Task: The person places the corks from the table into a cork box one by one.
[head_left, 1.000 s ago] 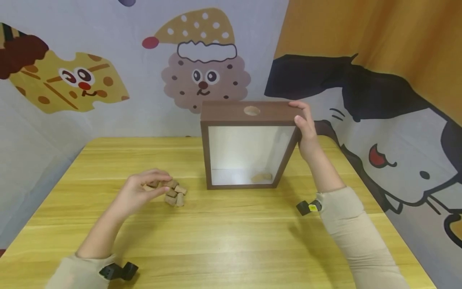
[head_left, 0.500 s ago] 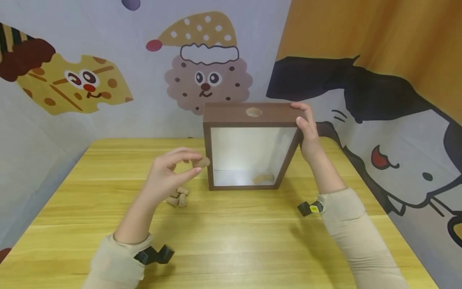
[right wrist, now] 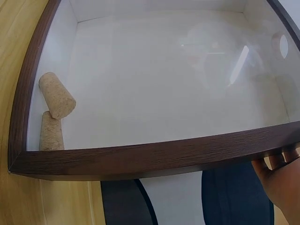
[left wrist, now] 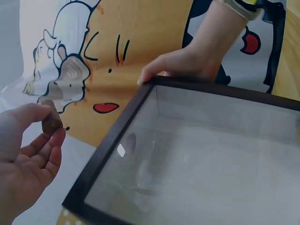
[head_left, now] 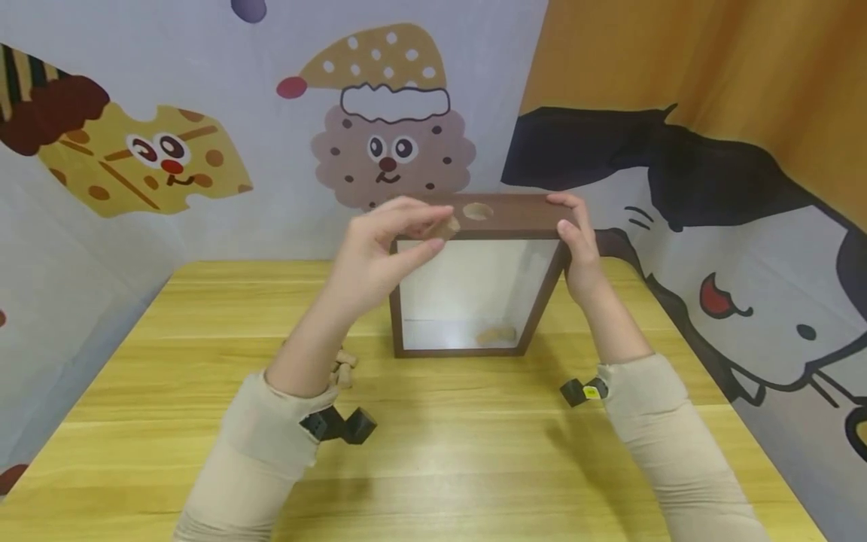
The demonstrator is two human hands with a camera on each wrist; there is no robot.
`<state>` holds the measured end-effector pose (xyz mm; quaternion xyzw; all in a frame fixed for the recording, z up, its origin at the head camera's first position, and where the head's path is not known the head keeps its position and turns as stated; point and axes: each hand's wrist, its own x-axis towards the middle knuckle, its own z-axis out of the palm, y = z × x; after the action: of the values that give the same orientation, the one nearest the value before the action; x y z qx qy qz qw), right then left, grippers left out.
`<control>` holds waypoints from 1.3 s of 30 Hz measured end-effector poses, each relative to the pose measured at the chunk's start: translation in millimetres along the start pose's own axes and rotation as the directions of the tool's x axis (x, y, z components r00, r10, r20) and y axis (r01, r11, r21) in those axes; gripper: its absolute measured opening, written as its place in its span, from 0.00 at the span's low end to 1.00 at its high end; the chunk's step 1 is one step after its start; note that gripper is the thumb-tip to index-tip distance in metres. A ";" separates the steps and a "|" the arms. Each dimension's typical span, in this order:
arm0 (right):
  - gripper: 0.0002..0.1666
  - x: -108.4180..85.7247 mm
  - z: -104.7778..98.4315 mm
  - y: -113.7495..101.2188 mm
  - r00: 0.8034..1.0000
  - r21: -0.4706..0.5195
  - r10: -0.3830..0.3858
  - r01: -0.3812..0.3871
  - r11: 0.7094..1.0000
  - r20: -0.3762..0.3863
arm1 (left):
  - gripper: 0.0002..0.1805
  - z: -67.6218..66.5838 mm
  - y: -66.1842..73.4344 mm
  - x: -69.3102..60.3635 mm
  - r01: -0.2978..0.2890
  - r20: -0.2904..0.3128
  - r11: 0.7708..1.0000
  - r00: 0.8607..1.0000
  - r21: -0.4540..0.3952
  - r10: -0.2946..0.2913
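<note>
My left hand (head_left: 372, 252) pinches a cork (head_left: 445, 227) between thumb and fingers, near the left part of the top of a brown shadow box (head_left: 518, 211). Seen from the left wrist, that cork (left wrist: 51, 123) is tapered and stands apart from the frame. The box stands on edge, with a clear front and a round hole (head_left: 478, 211) in its top. At its upper right corner my right hand (head_left: 581, 252) grips the frame. Inside, two corks lie at the bottom: one cork (right wrist: 57, 96) touches the other cork (right wrist: 50, 133).
Several loose corks (head_left: 344, 367) lie on the wooden table (head_left: 433, 444) left of the box, partly hidden by my left forearm. A cartoon-printed cloth (head_left: 271, 150) hangs behind the table. Small black cameras sit on both wrists, such as the right camera (head_left: 576, 391).
My left hand has picked up a cork from the pile and moved right and up with it to the top of the box. The right hand keeps holding the box in place.
</note>
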<state>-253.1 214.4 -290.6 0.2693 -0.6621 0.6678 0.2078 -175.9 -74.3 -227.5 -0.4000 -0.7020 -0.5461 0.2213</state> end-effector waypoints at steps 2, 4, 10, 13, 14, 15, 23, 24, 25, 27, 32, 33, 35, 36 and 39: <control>0.23 -0.2 -0.3 0.9 1.000 0.002 0.000 0.000 1.000 -0.002 | 0.17 3.1 1.9 11.2 0.042 -0.005 0.999 0.999 -0.020 -0.043; 0.23 -0.3 -0.6 1.5 1.000 0.004 0.001 -0.001 1.000 -0.005 | 0.16 6.0 2.4 21.8 0.097 -0.015 0.995 0.995 -0.038 -0.098; 0.24 0.0 -0.3 1.7 1.000 0.008 0.003 -0.003 1.000 -0.005 | 0.15 13.2 -4.7 49.7 0.229 -0.046 0.973 0.972 0.002 -0.229; 0.24 -0.2 -0.1 1.6 1.000 0.013 0.003 -0.003 1.000 -0.005 | 0.15 16.5 -10.7 58.9 0.256 -0.039 0.966 0.966 0.047 -0.254; 0.24 -0.2 0.0 1.6 1.000 0.014 0.003 -0.003 1.000 -0.006 | 0.15 17.4 -13.1 61.1 0.262 -0.035 0.963 0.965 0.068 -0.260; 0.24 -0.2 0.2 1.4 1.000 0.016 0.002 -0.002 1.000 -0.007 | 0.15 18.2 -15.5 62.9 0.272 -0.029 0.958 0.962 0.089 -0.271; 0.23 0.2 0.2 1.2 1.000 0.027 0.006 -0.006 1.000 -0.011 | 0.14 24.5 -28.2 70.8 0.307 0.075 0.910 0.938 0.280 -0.339; 0.23 0.1 0.0 1.4 1.000 0.031 0.006 -0.006 0.999 -0.013 | 0.14 25.5 -28.5 71.1 0.303 0.081 0.907 0.937 0.293 -0.339; 0.23 0.2 -0.1 1.4 1.000 0.036 0.005 -0.004 0.999 -0.014 | 0.14 26.2 -28.2 71.4 0.304 0.085 0.901 0.935 0.308 -0.344; 0.23 0.1 -0.3 1.0 1.000 0.043 0.004 -0.003 0.999 -0.016 | 0.14 27.2 -27.9 71.5 0.314 0.088 0.889 0.929 0.333 -0.361; 0.22 -0.1 0.7 -0.6 1.000 0.057 0.006 -0.005 0.998 -0.016 | 0.14 28.2 -27.3 70.5 0.314 0.099 0.862 0.919 0.398 -0.380; 0.22 0.0 0.9 -0.7 1.000 0.054 0.005 -0.004 0.999 -0.018 | 0.13 28.1 -27.2 70.3 0.307 0.102 0.860 0.920 0.407 -0.377; 0.23 0.0 1.2 -0.8 1.000 0.048 0.007 -0.006 0.999 -0.017 | 0.13 28.1 -26.9 69.7 0.296 0.108 0.855 0.921 0.427 -0.373; 0.23 0.1 1.2 -0.8 1.000 0.041 0.010 -0.009 0.999 -0.014 | 0.13 28.0 -26.7 69.4 0.290 0.111 0.851 0.922 0.438 -0.372; 0.23 0.0 1.2 -0.1 1.000 0.025 0.016 -0.016 1.000 -0.009 | 0.12 27.2 -25.6 67.5 0.275 0.114 0.852 0.926 0.445 -0.359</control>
<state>-252.9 213.3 -290.6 0.2633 -0.6551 0.6788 0.2021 -232.3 -29.2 -200.4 -0.2719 -0.8775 -0.3695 0.1398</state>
